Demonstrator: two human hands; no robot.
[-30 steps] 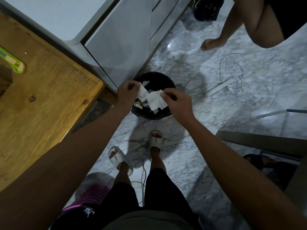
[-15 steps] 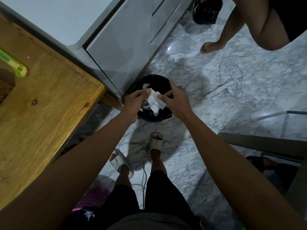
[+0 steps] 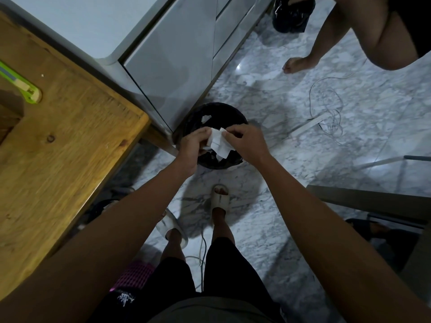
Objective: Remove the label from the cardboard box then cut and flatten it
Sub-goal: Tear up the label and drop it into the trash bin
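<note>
I stand over a black waste bin [image 3: 205, 113] on the marble floor. Both hands hold a crumpled white label [image 3: 219, 143] right above the bin's opening. My left hand [image 3: 193, 145] pinches its left edge with curled fingers. My right hand [image 3: 245, 141] pinches its upper right edge. White scraps lie inside the bin. A green box cutter [image 3: 22, 86] lies on the wooden table [image 3: 70, 141] at the left. A brown corner at the far left edge may be the cardboard box [image 3: 9, 113]; most of it is out of frame.
Grey cabinet fronts [image 3: 177, 57] stand behind the bin. Another person's bare leg and foot [image 3: 298, 64] are at the top right. Loose white cables and a power strip [image 3: 324, 117] lie on the floor to the right. A dark frame [image 3: 373, 201] stands at the right.
My hands have come closer together over the bin, bunching the separate label pieces into one wad. The view shifted slightly.
</note>
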